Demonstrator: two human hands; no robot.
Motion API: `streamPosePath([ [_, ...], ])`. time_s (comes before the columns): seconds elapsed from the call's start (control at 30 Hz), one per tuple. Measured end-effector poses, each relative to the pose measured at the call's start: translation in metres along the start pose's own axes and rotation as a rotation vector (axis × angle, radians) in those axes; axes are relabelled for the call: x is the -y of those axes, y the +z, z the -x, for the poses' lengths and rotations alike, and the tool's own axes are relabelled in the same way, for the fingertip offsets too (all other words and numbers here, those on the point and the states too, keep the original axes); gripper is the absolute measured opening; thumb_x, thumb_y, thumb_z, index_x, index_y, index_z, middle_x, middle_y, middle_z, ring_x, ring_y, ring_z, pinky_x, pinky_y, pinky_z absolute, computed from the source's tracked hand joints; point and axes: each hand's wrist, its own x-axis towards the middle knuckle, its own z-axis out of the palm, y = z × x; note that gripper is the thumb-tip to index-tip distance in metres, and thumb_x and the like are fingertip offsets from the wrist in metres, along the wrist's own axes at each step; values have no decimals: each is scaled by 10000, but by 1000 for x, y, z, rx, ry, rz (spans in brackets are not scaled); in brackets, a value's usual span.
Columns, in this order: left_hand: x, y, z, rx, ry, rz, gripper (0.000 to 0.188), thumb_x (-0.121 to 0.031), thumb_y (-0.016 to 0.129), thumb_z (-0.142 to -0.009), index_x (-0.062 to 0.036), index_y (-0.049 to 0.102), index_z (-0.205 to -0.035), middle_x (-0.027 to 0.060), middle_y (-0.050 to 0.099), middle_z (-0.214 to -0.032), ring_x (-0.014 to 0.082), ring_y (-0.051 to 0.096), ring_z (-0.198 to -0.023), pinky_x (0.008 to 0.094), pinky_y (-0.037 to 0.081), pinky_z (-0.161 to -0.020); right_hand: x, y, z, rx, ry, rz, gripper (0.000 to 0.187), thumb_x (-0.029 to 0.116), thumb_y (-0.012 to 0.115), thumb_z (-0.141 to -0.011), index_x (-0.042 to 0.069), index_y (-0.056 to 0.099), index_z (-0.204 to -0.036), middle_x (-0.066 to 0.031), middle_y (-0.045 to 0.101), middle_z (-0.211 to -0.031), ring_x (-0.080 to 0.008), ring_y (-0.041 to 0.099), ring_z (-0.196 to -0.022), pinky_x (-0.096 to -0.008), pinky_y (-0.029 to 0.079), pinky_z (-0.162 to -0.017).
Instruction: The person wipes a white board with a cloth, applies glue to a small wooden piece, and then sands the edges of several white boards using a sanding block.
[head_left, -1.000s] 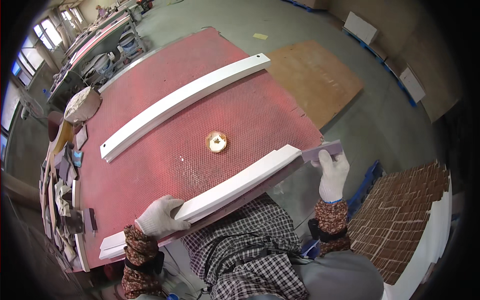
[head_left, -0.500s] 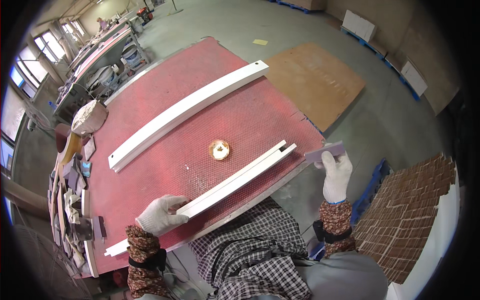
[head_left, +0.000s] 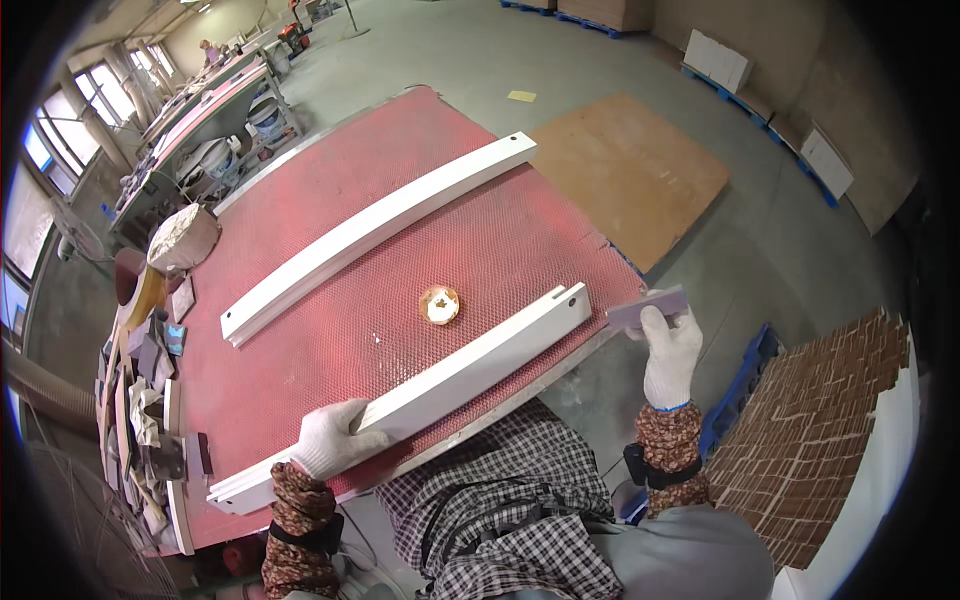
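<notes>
On red mesh table, left hand gripping white board, right hand around grey block.

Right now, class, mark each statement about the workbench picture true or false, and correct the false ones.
1. The left hand grips the near white board. True.
2. The right hand is empty. False: it holds a small grey block just off the end of the near board.
3. A round tan disc lies on the red table between the two boards. True.
4. The far white board stands upright on its end. False: it lies flat on the table.
5. Both hands wear white gloves. True.
</notes>
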Motion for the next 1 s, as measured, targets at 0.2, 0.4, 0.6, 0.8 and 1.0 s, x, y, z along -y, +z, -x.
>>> streamPosePath([
  [0.2,-7,-11,-13,139,-58,136,634,-533,860,-844,-22,753,-1204,175,715,-876,319,730,-860,416,582,-816,0,-8,-1,7,3,63,311,108,706,-1033,-44,633,-1294,-79,704,-1077,-146,695,-898,-298,579,-788],
  [0.4,-57,-19,-16,92,-8,-172,749,-455,898,-799,-32,626,-1353,215,691,-1294,435,647,-1202,543,535,-1032,-10,-13,-1,26,5,34,308,123,710,-1040,-37,636,-1292,-77,702,-1080,-148,689,-908,-297,574,-799],
  [0.6,-59,12,-26,97,-88,-238,743,-394,898,-824,-6,580,-1372,221,690,-1273,411,657,-1215,500,555,-1035,-13,-13,1,39,12,33,312,135,713,-1042,-35,642,-1294,-73,702,-1092,-144,690,-906,-295,568,-795],
  [0.8,-41,7,-7,29,-82,-275,691,-319,879,-847,2,573,-1376,230,664,-1329,408,635,-1270,489,543,-1072,-14,-15,-12,26,67,100,291,134,689,-1051,-23,651,-1293,-55,707,-1104,-135,687,-932,-290,568,-810],
  [1.0,-32,19,0,-74,-24,-125,750,-278,884,-828,-2,548,-1439,238,633,-1362,429,584,-1299,533,464,-1134,-50,5,-58,212,-88,402,273,155,689,-1021,-40,653,-1209,-96,731,-1034,-193,691,-914,-352,566,-853],
])
